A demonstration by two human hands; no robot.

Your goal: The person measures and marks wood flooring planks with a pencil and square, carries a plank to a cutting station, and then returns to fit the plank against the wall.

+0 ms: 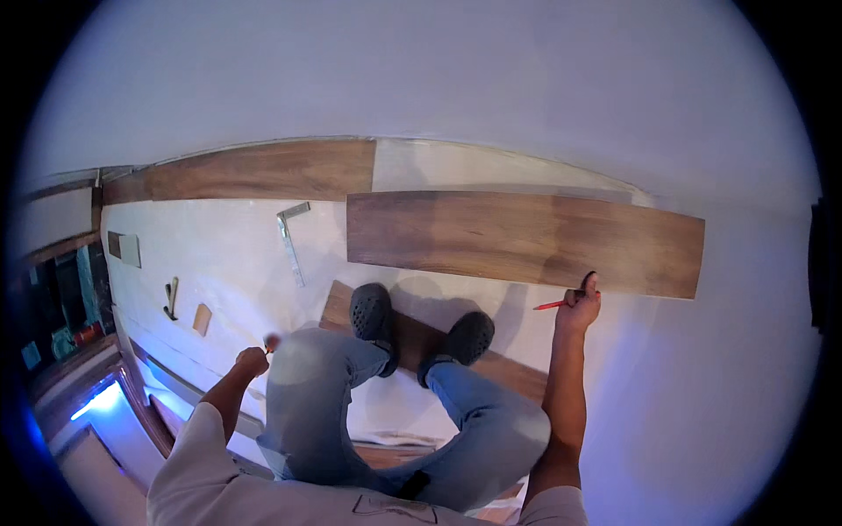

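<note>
Evidently half-closed, the right hand (582,309) has a red pencil (551,306) among its curled fingers, one digit extended onto the near edge of a loose wood plank (491,232), which lies crosswise beyond the shoes (371,311), its left end just beside a second plank (263,170) along the wall. Meanwhile the left hand (252,361) is curled closed, around a small reddish-brown-ended tool (272,341) too blurred to identify, near the left knee.

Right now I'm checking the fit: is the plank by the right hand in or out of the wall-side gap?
Out: much of the pale gap shows bare between the plank and the white wall.
</note>
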